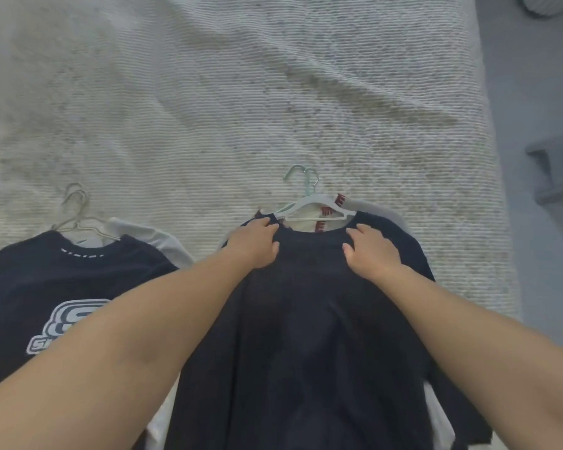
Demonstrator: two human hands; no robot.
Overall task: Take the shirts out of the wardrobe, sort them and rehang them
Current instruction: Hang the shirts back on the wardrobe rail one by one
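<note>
Shirts lie in two piles on a bed covered with a cream ribbed bedspread [273, 92], seen from the head camera looking down. The nearer pile sits in the middle, topped by a plain black T-shirt [306, 336] spread flat with its collar pointing away from the person. The left hand [255, 243] rests on the shirt's left shoulder, its fingers [267, 227] curled over the collar edge and pinching the fabric. The right hand [372, 254] lies on the right shoulder just beside the collar, fingers bent and pressing into the cloth; whether they grip a fold cannot be told. Beyond the collar a white plastic hanger [316, 211] shows, carrying a white garment with red lettering [325, 212] underneath the black one. A pale green hanger hook [298, 175] pokes out beside the white one's hook.

To the left, well apart from the hands, lies the second pile: a black T-shirt with a white and grey logo [62, 287] on top of a white shirt [156, 238], with thin metal wire hangers [78, 212] sticking out past the collars. A grey floor [533, 76] runs along the bed's right side.
</note>
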